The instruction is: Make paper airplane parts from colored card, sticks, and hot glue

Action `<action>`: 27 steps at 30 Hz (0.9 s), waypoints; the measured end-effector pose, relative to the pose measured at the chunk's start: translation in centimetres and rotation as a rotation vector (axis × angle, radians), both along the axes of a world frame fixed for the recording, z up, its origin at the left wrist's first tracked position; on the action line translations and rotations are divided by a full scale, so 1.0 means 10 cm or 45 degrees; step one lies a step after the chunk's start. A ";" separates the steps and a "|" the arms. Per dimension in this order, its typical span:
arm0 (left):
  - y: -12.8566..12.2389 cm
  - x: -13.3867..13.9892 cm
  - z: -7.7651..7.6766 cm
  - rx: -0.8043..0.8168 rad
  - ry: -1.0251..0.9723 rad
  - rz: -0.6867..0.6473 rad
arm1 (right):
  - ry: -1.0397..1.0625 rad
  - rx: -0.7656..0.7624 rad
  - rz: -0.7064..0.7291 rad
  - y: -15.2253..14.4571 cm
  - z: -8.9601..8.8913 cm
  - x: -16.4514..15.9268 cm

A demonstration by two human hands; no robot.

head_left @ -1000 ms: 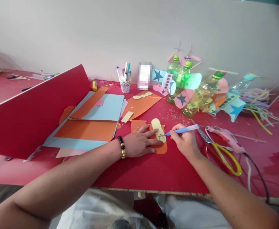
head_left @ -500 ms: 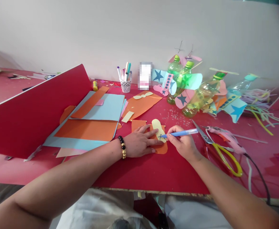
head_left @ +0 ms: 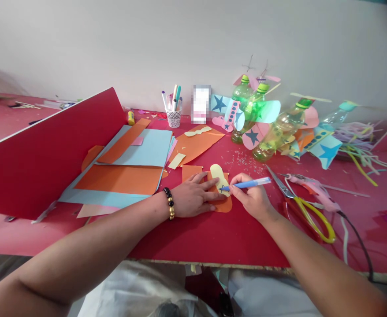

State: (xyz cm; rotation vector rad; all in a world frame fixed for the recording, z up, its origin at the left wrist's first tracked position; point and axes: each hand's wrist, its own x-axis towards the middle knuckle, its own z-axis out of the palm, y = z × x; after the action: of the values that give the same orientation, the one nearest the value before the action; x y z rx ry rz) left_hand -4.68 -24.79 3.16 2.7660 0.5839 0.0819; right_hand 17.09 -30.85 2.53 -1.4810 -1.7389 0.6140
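My left hand (head_left: 195,196) lies flat with fingers spread, its fingertips over an orange paper piece (head_left: 225,206) and the edge of a pale yellow paper cutout (head_left: 217,171). The cutout rests on the orange piece, and part of both is hidden by my fingers. Between the thumb and fingers of my right hand (head_left: 251,196) is a blue marker (head_left: 246,184). Its tip touches the yellow cutout, where a few dark lines show. A second orange paper piece (head_left: 192,171) sits partly under my left hand.
Scissors (head_left: 299,207) and a pink glue gun (head_left: 315,191) with a cord lie right of my right hand. Blue card sheets (head_left: 154,147) are stacked at left beside a red board (head_left: 64,154). Behind stand a pen cup (head_left: 174,119) and decorated plastic bottles (head_left: 262,149).
The marker tip has shifted slightly on the yellow cutout, and the drawn lines look a little different. My left hand stays in place.
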 end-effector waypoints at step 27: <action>0.00 0.00 0.01 -0.014 0.015 -0.016 | 0.066 0.104 -0.288 -0.03 0.01 0.04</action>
State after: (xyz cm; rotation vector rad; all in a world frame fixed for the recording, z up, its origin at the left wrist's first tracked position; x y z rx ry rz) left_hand -4.69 -24.77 3.26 2.7610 0.5680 0.0598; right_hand 17.52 -31.13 2.61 -1.5626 -1.5125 0.4540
